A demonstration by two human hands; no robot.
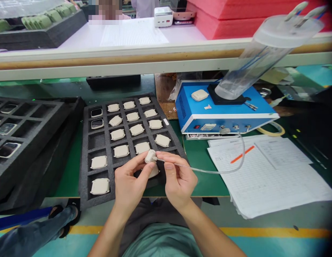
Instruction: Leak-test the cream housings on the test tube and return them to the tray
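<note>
Above the near right part of a black foam tray (96, 141), my left hand (130, 182) pinches a cream-white watch case (149, 156), turned with its side edge toward me. My right hand (182, 180) is closed on the end of a thin clear tube (208, 172), whose tip meets the side of the case. That tube curves back to the front of a blue machine (192, 110). Several similar cases lie in the tray's compartments, such as one watch case (100, 186) at the near left. Two with dark faces sit at the far left.
On the machine rest a loose white case (199, 95) and a tilted clear cylinder (243, 71). Printed sheets (262, 178) with an orange stick (242, 154) lie at right. More foam trays (29, 142) are stacked at left. A shelf edge (128, 67) crosses behind. A person sits beyond.
</note>
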